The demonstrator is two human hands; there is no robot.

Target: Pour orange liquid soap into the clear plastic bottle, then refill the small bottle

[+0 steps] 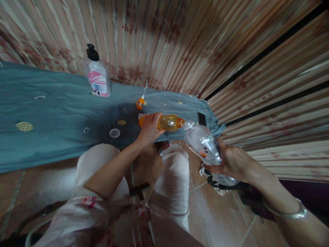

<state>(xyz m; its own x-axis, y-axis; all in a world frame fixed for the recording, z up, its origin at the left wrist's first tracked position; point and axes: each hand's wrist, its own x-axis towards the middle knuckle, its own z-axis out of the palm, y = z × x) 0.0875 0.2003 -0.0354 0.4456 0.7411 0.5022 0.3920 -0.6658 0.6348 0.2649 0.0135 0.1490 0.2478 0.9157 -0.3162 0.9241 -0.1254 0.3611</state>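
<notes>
My left hand (151, 127) is wrapped round an orange bottle (169, 122), which lies sideways in the air with its open neck pointing right. Its neck meets the open mouth of a large clear bottle (203, 142). That clear bottle is tilted, mouth up and to the left, and my right hand (227, 159) grips its lower part. On the blue-green cloth above my left hand lies an orange pump top (140, 103) with a thin clear tube. A small round whitish cap (114, 133) rests on the cloth to the left.
A clear bottle with a black pump and pink label (97, 77) is at the back left of the cloth (59, 113). A dark flat object (202, 119) lies near the cloth's right end. Pleated patterned curtains (164, 44) hang behind and at right. Below is a tiled floor (205, 212).
</notes>
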